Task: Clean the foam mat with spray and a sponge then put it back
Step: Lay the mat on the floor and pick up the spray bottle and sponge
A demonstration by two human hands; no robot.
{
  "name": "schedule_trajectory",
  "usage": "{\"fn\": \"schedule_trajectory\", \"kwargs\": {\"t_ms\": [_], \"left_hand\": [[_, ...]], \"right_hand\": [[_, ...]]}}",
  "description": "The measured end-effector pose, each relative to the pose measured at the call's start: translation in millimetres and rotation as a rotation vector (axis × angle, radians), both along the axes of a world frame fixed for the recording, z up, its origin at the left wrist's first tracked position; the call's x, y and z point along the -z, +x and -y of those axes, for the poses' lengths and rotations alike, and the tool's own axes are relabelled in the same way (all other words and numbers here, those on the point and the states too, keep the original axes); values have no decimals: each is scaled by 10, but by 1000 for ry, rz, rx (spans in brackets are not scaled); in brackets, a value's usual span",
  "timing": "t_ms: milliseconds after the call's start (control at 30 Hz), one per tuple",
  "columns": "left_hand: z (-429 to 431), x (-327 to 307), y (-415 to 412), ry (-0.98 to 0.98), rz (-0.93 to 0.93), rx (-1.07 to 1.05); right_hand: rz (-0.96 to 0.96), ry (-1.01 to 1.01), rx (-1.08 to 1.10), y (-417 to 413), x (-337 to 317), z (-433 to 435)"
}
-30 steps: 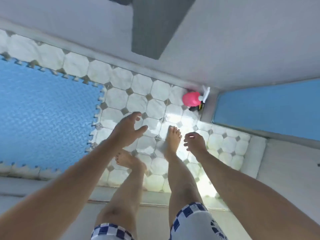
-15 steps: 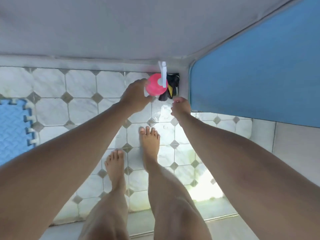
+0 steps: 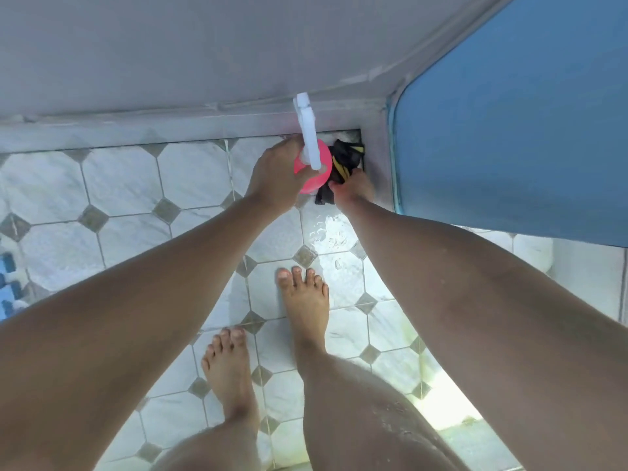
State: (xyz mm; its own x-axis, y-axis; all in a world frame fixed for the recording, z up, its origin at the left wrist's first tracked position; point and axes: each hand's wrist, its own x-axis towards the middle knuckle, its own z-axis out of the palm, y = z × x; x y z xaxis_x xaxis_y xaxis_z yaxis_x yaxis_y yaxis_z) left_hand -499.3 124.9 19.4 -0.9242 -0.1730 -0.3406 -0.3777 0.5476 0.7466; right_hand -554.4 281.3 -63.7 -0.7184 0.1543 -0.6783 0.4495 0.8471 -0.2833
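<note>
A pink spray bottle [image 3: 317,175] with a white trigger head stands in the floor corner by the wall. My left hand [image 3: 277,176] is wrapped around its left side. Just right of it lies a black and yellow sponge [image 3: 343,161], and my right hand [image 3: 355,190] rests on it with the fingers curled over its near edge. Only a sliver of the blue foam mat [image 3: 7,283] with toothed edges shows at the far left.
A blue door or panel [image 3: 509,124] fills the upper right. A white wall with a skirting ledge [image 3: 136,129] runs along the back. The tiled floor [image 3: 119,185] is wet near the corner. My bare feet [image 3: 302,300] stand in the middle.
I have stepped toward the corner and the view has swung right, so the mat slid out to the left. My left hand has closed around the bottle and my right hand has reached the sponge.
</note>
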Motion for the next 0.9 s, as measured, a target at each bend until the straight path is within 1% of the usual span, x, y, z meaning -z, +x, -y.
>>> {"fn": "schedule_trajectory", "kwargs": {"t_ms": [33,100,200,333,467,533,633,733,833,900], "left_hand": [[38,-106,53,-5,-2,-1],[120,-448,172,-4,-7,15],[243,-1255,343,30,1,50],[289,-2679,571,63,26,127],[159,-4179,743,61,4,360],[21,-4941,765,46,-12,464],[-338,-6004,746,21,-82,569],[-913,-6920,698,26,-126,713],[-1646,-7666,612,48,-219,844],[-2194,-8017,515,82,-260,900]], "right_hand": [[30,-5,0,8,-109,0],[20,-69,19,164,-347,-58],[9,-200,126,394,-1028,-165],[-44,-402,152,873,-2427,-345],[-121,-524,73,1249,-4097,-732],[-177,-568,88,1405,-4948,-989],[-291,-530,101,1621,-6186,-1383],[-365,-525,213,1840,-7215,-1926],[-494,-490,411,2012,-7983,-2611],[-592,-439,516,2151,-8392,-3113]]}}
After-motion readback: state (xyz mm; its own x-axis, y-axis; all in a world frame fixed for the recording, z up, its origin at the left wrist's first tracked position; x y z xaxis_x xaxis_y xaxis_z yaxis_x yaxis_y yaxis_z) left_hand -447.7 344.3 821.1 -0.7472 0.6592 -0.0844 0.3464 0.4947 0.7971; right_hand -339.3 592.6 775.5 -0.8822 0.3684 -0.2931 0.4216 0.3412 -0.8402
